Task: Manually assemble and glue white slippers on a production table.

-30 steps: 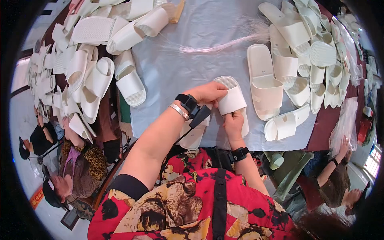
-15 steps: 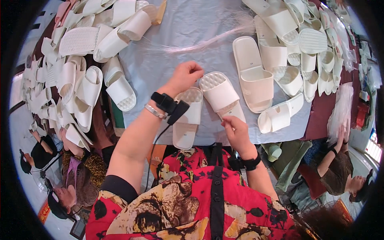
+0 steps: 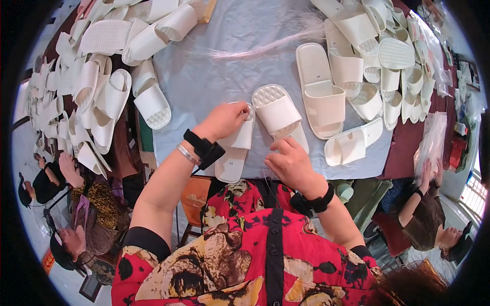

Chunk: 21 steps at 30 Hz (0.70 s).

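Observation:
Two white slide slippers lie side by side on the blue-grey cloth in front of me. My left hand is over the toe of the left slipper, thumb and fingers pressed together; what they pinch, if anything, is too small to make out. Just below the strap of the right slipper, my right hand has its fingers curled and closed, their contents hidden. A faint thin strand shows by its fingertips. Beyond both slippers lies a bundle of fine, clear, hair-like strands.
White slippers are heaped at the left and right. A slipper pair rests near my right hand. The cloth's front edge is close to my body. Co-workers sit on both sides; the right one handles clear plastic bags.
My left hand has come down and nearer, onto the left slipper's toe. My right hand has lifted off the right slipper's heel edge and shifted slightly left and up.

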### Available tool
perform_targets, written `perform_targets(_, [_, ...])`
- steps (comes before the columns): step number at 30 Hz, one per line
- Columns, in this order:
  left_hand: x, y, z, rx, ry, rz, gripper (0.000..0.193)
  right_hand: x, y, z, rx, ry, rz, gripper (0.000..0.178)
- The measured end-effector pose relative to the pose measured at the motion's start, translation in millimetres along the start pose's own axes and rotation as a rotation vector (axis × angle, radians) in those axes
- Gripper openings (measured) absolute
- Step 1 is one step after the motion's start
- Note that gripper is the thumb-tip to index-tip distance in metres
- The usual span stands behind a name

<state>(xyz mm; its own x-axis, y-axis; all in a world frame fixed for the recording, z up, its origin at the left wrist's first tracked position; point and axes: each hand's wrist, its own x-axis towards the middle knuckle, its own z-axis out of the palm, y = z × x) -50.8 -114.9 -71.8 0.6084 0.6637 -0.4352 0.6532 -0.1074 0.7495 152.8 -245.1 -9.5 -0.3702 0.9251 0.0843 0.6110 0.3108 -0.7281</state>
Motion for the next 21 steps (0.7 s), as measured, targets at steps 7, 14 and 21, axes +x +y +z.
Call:
perform_targets(7, [-7.5,0.0,23.3,0.015,0.404,-0.06,0.018,0.1,5.1,11.8,-0.02,0.04,-0.054,0.009])
perform_targets(14, [9.6,-9.5,24.1,0.019,0.652,-0.124,0.017,10.5,-10.6,-25.1,0.041,0.318,-0.062,0.01])
perform_targets(21, [11.9,-5.1,36.3,-0.059,0.727,-0.236,0.018,-4.5,1.6,-15.1,-0.179,0.154,0.085,0.007])
